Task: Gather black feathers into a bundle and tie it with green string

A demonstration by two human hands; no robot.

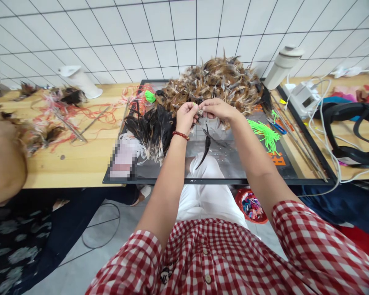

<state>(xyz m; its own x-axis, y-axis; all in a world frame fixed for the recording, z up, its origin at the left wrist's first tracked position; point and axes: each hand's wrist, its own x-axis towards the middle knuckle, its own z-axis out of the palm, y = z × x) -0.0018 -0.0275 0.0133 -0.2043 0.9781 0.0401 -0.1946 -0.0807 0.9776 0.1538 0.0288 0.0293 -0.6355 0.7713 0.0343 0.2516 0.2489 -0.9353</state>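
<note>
My left hand (186,116), with a red bead bracelet at the wrist, is closed in a pinch. Its fingertips meet those of my right hand (217,109), which is pinched too, on a small cluster of feathers. Dark feathers (207,144) dangle below the fingers; the exact grip is hidden. Right behind the hands rises a big heap of brown feathers (215,82). Left of my left hand lies a bunch of black feathers (155,127) with pale fluffy bases. Bright green cords (266,133) lie beyond my right forearm.
A black-framed glass panel (221,181) lies on the wooden table (49,164). Thin rods (307,151), a white bottle (284,65), a charger (304,98) and a black headset (350,131) stand right. At left are a co-worker's arm (4,164) and pink strings (80,112).
</note>
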